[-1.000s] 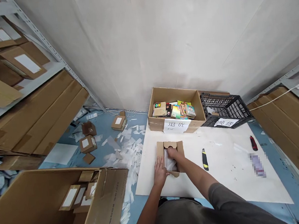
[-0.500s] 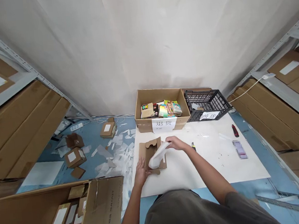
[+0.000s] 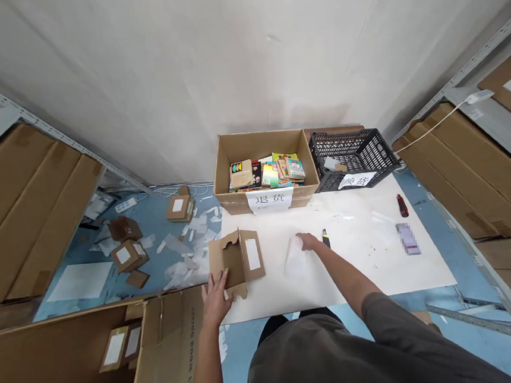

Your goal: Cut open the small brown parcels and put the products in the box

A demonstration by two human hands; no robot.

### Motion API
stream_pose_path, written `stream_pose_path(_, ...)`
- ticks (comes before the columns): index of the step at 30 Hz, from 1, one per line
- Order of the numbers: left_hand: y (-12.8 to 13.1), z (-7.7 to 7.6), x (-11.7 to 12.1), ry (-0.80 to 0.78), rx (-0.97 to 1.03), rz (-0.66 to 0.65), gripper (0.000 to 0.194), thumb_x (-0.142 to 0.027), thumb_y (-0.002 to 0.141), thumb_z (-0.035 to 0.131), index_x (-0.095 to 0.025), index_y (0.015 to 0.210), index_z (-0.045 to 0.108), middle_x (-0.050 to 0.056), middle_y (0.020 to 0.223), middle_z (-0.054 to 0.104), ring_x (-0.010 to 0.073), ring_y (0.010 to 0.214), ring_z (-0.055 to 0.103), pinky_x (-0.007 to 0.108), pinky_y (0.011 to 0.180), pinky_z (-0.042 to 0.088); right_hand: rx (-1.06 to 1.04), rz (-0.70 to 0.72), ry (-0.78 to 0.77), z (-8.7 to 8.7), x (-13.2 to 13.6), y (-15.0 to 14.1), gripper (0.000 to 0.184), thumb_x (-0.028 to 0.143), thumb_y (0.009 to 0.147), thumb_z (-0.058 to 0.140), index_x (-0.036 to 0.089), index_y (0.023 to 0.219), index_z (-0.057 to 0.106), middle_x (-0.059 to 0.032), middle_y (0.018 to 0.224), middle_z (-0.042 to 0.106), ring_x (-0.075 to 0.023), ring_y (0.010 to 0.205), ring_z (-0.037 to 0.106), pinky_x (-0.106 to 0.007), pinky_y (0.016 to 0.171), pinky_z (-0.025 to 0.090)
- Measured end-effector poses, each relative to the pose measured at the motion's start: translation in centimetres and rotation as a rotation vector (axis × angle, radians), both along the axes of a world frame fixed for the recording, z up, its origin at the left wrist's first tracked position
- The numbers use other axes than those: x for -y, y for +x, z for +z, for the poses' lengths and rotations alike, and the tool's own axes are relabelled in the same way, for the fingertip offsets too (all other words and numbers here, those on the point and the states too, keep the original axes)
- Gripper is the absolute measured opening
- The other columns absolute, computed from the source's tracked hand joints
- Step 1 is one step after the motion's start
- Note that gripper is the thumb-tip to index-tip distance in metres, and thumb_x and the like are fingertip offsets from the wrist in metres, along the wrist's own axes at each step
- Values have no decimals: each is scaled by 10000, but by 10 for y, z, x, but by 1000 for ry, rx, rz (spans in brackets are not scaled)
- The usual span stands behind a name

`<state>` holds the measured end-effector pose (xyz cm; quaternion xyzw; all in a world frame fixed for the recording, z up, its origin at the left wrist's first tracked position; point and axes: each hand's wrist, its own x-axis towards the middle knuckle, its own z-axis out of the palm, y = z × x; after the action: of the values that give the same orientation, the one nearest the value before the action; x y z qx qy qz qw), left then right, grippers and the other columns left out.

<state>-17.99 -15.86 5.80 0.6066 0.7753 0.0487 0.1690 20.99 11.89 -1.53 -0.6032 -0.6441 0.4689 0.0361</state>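
A small cardboard box [image 3: 232, 259] stands with its flaps spread on the white tabletop, and its inside looks bare. My left hand [image 3: 215, 299] rests at the box's near left flap, fingers spread and touching the cardboard. To the right of the box, my right hand [image 3: 305, 242] is closed on the upper end of a white wrapped packet [image 3: 294, 261]. The packet hangs low over the white surface and blends into it; what is inside cannot be seen. A yellow-and-black utility knife [image 3: 326, 238] lies just right of my right hand.
Behind stand a large carton [image 3: 265, 199] of small boxes and booklets and a black plastic crate [image 3: 351, 162]. A red cutter [image 3: 402, 205] lies far right. Left are a big carton [image 3: 173, 353] with parcels and paper scraps [image 3: 190, 263] on the floor. Shelves flank both sides.
My right hand has pulled the white packet out of the small box and carried it right, over the tabletop. My left hand has stayed at the box's left side. The view has shifted slightly.
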Motion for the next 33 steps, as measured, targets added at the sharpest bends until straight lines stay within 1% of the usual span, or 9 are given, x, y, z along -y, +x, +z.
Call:
stream_pose_path(5,59,19,-4,317,-17,289,610,-349,930,560,-142,1498,484,191,1373,632,394,1409,473,555,1163,389,126,-107,290,-17,48,12,622,65,721,642,199,1329,643,-157,1412,572,-312,1354,468,-414,1130,375)
stream_pose_path(7,111,15,-27,306,104,201,471,-369,963,527,-175,1388,587,161,1240,686,346,1243,601,478,1096,456,110,-140,311,-22,73,20,556,107,779,577,210,1323,634,-125,1330,604,-287,1263,534,-404,1096,419)
stream_pose_path(10,191,-10,-81,146,329,-79,413,-352,995,479,-256,1380,594,99,1222,689,270,1176,629,375,1059,471,34,-239,216,-28,107,31,512,166,787,548,238,1287,636,-83,1203,635,-246,1002,633,-390,967,506)
stream_pose_path(13,238,-49,-131,-77,366,-32,547,-395,925,593,-214,1435,516,121,1310,639,284,1237,586,367,999,488,-39,-315,121,-32,129,43,512,202,757,580,243,1264,637,-61,1122,647,-213,820,641,-376,872,527)
stream_pose_path(16,251,-88,-153,-265,465,147,469,-377,855,674,-172,1274,614,132,1251,662,269,1121,647,351,923,500,-66,-335,56,-32,137,56,492,240,736,634,267,1227,653,-37,1075,656,-202,784,638,-359,836,514)
stream_pose_path(20,253,-119,-142,-270,711,200,226,-325,894,589,-191,1021,719,49,947,739,206,909,700,319,864,516,-46,-342,22,-33,131,58,441,318,759,670,277,1198,669,-36,1079,661,-203,784,627,-357,837,497)
stream_pose_path(24,260,-125,-120,-246,741,283,311,-323,955,459,-182,1097,697,59,971,760,186,869,719,309,827,537,-1,-405,26,-42,118,41,367,358,832,605,242,1171,683,-61,1075,672,-221,839,645,-363,887,493)
stream_pose_path(29,271,-119,-118,-242,634,334,436,-369,814,730,-200,1204,631,94,1188,714,212,982,704,308,846,523,80,-358,40,-51,112,27,363,293,869,529,231,1192,681,-71,1073,694,-234,972,661,-342,926,494)
stream_pose_path(33,265,-113,-127,-319,572,379,96,-241,895,633,-224,981,671,50,1035,747,195,973,704,280,841,491,99,-355,61,-48,114,31,543,248,810,570,224,1351,602,-62,1124,691,-203,910,677,-319,884,514)
